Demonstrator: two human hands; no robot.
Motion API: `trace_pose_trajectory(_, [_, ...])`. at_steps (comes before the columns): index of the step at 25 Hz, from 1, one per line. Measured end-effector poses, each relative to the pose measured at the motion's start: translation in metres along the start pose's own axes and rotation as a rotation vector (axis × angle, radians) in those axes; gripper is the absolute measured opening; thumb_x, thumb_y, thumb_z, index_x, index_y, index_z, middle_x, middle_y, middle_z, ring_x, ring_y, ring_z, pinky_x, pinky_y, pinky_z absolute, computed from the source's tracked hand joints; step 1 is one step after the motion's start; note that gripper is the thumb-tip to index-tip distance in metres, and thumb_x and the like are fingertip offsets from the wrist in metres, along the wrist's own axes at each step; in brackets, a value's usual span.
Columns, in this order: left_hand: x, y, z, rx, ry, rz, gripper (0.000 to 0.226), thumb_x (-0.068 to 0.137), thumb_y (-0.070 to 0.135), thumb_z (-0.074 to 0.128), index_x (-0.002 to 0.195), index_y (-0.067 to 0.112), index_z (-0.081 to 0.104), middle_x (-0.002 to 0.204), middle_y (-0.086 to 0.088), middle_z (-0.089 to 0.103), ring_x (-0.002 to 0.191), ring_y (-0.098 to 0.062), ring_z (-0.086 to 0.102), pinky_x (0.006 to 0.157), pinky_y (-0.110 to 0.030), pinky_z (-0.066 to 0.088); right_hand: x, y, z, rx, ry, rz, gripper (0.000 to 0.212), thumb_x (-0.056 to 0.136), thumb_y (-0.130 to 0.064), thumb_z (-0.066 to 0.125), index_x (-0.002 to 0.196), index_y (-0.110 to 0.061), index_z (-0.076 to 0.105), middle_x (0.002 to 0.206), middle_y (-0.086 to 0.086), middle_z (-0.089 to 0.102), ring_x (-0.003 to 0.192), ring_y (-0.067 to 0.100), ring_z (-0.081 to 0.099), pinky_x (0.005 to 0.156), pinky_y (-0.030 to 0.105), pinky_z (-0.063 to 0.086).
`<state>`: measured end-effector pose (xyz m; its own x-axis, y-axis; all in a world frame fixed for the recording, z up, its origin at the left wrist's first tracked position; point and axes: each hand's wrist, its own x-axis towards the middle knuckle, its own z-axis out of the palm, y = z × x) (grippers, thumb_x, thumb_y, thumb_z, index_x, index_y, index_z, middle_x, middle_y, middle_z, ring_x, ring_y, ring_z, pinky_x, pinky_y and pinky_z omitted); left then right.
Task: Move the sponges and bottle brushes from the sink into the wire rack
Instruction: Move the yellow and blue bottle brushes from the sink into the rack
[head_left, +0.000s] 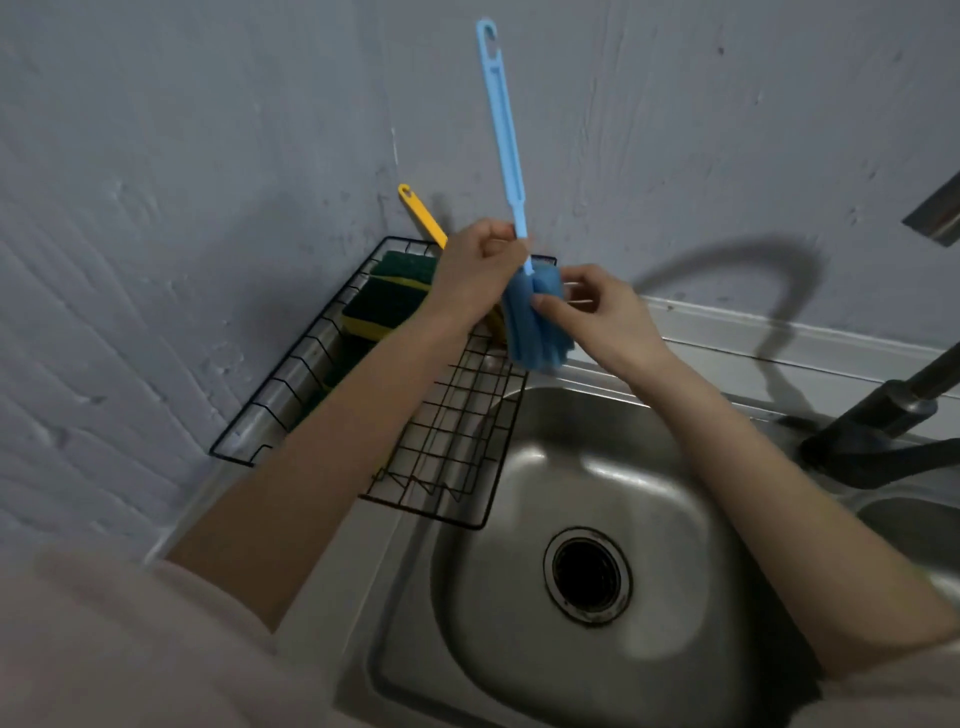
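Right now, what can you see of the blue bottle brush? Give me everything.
The blue bottle brush has a long, flat, light blue plastic handle with a slot along it and a hanging hole at the top, and a darker blue sponge head of ribbed foam. It stands nearly upright, head down, above the back of the wire rack. The left hand grips the thin handle just above the head; the right hand pinches the foam head.

Dim, cool light is falling from about five o'clock, throwing the faucet's (883, 421) curved shadow onto the wall (675, 130) toward one o'clock. Soft glare is gleaming on the sink (613, 467) basin. Wide-angle distortion is bending the edges, and the sleeve (104, 649) at seven o'clock is blurring.
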<state>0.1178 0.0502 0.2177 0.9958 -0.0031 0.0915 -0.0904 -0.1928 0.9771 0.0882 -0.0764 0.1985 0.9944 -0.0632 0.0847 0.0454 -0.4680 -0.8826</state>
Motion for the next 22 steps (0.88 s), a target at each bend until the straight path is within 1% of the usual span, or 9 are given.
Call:
trace_pose_trajectory(1, [0.007,0.001,-0.009,0.022,0.022,0.014,0.018,0.087,0.013,0.055,0.103,0.006,0.06,0.072,0.008,0.053,0.07,-0.005,0.052,0.061,-0.016,0.041,0.009,-0.007,0.005,-0.044,-0.017,-0.037,0.038,0.084,-0.028,0.063,0.117,-0.012,0.056,0.1,0.001,0.058,0.094,0.018,0.059,0.086,0.033,0.05])
trace_pose_trajectory(3, [0.021,-0.003,-0.027,0.074,0.062,0.029,0.004,0.087,0.015,0.055,0.086,0.015,0.059,0.073,0.006,0.056,0.077,-0.011,0.056,0.063,-0.018,0.042,0.027,-0.017,0.017,-0.135,-0.061,-0.101,0.038,0.084,-0.029,0.062,0.118,-0.014,0.056,0.101,0.001,0.06,0.093,0.019,0.06,0.085,0.033,0.05])
trace_pose_trajectory(6, [0.04,-0.022,-0.045,0.118,0.107,-0.006,0.017,0.087,0.014,0.056,0.071,0.02,0.052,0.086,-0.005,0.062,0.086,-0.019,0.06,0.076,-0.031,0.05,0.052,-0.015,0.038,-0.319,-0.111,-0.178,0.037,0.086,-0.024,0.06,0.12,-0.011,0.056,0.112,0.009,0.066,0.101,0.023,0.063,0.083,0.028,0.047])
trace_pose_trajectory(8, [0.048,-0.036,-0.049,0.104,0.096,-0.043,0.01,0.087,0.01,0.054,0.08,0.016,0.056,0.091,-0.009,0.062,0.08,-0.019,0.061,0.079,-0.033,0.05,0.064,-0.006,0.049,-0.39,-0.146,-0.194,0.035,0.085,-0.021,0.06,0.118,-0.009,0.057,0.115,0.012,0.067,0.104,0.026,0.063,0.087,0.031,0.047])
trace_pose_trajectory(10, [0.055,-0.051,-0.05,0.105,0.072,-0.083,0.011,0.089,0.009,0.05,0.094,0.01,0.06,0.093,-0.01,0.063,0.076,-0.018,0.061,0.073,-0.029,0.049,0.074,0.005,0.058,-0.467,-0.18,-0.177,0.034,0.085,-0.022,0.058,0.116,-0.007,0.058,0.114,0.016,0.066,0.106,0.031,0.061,0.087,0.036,0.048])
trace_pose_trajectory(12, [0.061,-0.063,-0.048,0.14,0.046,-0.138,0.021,0.091,0.012,0.046,0.105,0.004,0.061,0.099,-0.011,0.064,0.088,-0.02,0.063,0.076,-0.028,0.05,0.081,0.015,0.066,-0.619,-0.232,-0.174,0.033,0.087,-0.024,0.055,0.114,-0.005,0.057,0.113,0.019,0.063,0.105,0.034,0.059,0.079,0.034,0.045])
trace_pose_trajectory(15, [0.067,-0.08,-0.045,0.158,0.043,-0.199,0.025,0.091,0.014,0.046,0.109,0.004,0.06,0.112,-0.015,0.066,0.104,-0.025,0.063,0.094,-0.04,0.051,0.086,0.027,0.075,-0.741,-0.276,-0.151,0.035,0.089,-0.025,0.052,0.115,-0.002,0.051,0.112,0.022,0.06,0.102,0.037,0.058,0.074,0.035,0.043])
trace_pose_trajectory(18, [0.068,-0.087,-0.043,0.126,0.065,-0.24,0.028,0.09,0.015,0.045,0.114,0.005,0.056,0.117,-0.015,0.063,0.108,-0.025,0.061,0.098,-0.045,0.049,0.089,0.033,0.083,-0.786,-0.288,-0.104,0.036,0.091,-0.025,0.05,0.119,-0.004,0.048,0.117,0.023,0.058,0.106,0.039,0.057,0.083,0.041,0.048])
trace_pose_trajectory(22, [0.067,-0.088,-0.043,0.063,0.114,-0.277,0.03,0.091,0.014,0.045,0.12,0.005,0.05,0.121,-0.014,0.06,0.11,-0.025,0.058,0.099,-0.044,0.048,0.087,0.032,0.091,-0.858,-0.273,-0.055,0.036,0.092,-0.028,0.047,0.122,-0.008,0.047,0.121,0.02,0.058,0.108,0.038,0.057,0.088,0.045,0.046])
